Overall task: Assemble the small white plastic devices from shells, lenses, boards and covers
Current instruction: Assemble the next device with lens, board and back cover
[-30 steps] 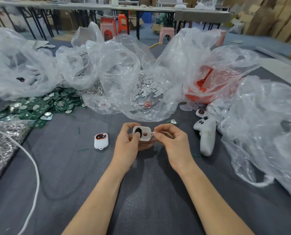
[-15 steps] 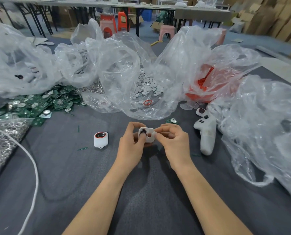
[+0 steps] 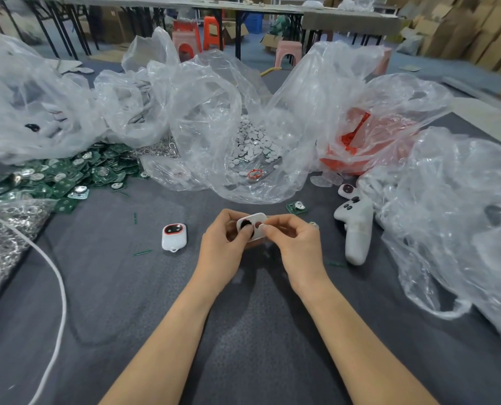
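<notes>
Your left hand (image 3: 224,244) and right hand (image 3: 294,244) both pinch one white shell (image 3: 253,228); finished device (image 3: 174,237) lies left of them.

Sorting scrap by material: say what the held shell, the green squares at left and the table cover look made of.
The shell: likely moulded plastic, white, smooth, faint sheen. The green squares: probably circuit-board laminate, with shiny metal discs. The table cover: grey felt-like fabric, matte and fuzzy.

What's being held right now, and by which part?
White shell: left hand grips its left side, thumb on the front; right hand pinches its right edge.
</notes>
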The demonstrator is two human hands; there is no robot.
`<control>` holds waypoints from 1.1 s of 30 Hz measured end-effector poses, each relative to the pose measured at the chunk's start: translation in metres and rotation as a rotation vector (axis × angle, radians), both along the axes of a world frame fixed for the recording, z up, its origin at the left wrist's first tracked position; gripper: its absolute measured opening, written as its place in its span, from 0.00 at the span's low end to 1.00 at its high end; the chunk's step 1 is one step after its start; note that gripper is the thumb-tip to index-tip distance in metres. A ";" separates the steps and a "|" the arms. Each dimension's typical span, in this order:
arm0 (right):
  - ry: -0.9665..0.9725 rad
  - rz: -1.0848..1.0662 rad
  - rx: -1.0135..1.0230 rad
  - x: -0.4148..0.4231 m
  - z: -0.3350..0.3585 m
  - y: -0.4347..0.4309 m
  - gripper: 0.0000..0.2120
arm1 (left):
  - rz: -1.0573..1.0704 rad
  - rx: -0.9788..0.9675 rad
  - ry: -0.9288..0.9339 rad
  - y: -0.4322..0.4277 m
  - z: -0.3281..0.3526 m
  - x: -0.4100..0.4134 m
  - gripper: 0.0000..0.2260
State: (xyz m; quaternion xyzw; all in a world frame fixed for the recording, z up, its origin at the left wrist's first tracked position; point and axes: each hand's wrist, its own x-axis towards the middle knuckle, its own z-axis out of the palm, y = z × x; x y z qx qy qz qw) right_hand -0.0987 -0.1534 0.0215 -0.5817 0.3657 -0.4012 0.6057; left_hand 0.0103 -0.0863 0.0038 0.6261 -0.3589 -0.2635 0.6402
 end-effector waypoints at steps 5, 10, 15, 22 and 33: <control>0.008 -0.015 -0.021 0.001 0.001 0.001 0.10 | -0.052 -0.042 0.044 0.003 0.003 -0.001 0.07; 0.059 0.002 -0.081 0.002 0.000 0.000 0.12 | -0.083 -0.041 0.042 0.003 0.005 -0.003 0.06; 0.079 0.014 -0.051 0.002 -0.002 -0.002 0.12 | -0.028 0.032 -0.161 0.003 0.004 -0.003 0.06; 0.296 0.000 -0.249 0.001 -0.003 -0.004 0.13 | 0.038 0.096 -0.287 0.002 0.004 -0.009 0.10; 0.392 0.059 -0.213 -0.005 -0.002 -0.013 0.11 | 0.054 0.121 -0.316 0.003 0.005 -0.015 0.11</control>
